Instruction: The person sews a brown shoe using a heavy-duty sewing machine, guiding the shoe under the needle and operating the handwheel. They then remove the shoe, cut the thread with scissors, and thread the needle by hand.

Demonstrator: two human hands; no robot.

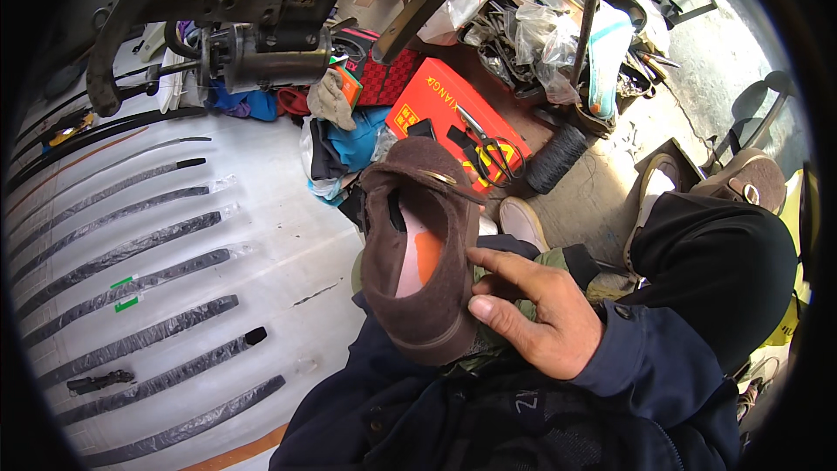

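A brown fuzzy shoe point(414, 327) sits toe-away in front of me over my dark-clothed lap, its pale pink and orange insole point(418, 253) showing and a gold-coloured trim on its strap. My right hand point(540, 318) is beside the shoe's right side, thumb and index apart, their tips at its edge; the other fingers are bent. My left hand is out of sight. Beyond the shoe, black-handled scissors point(488, 153) lie on a red box point(436, 87), next to a dark thread spool point(555, 159).
A metal machine point(261, 57) overhangs the upper left. A white sheet point(305, 244) at left holds several dark wrapped strips. A heap of bags and tools point(540, 35), bundled cloth point(353, 148) and another person's legs and shoes point(741, 174) are around the upper middle and right.
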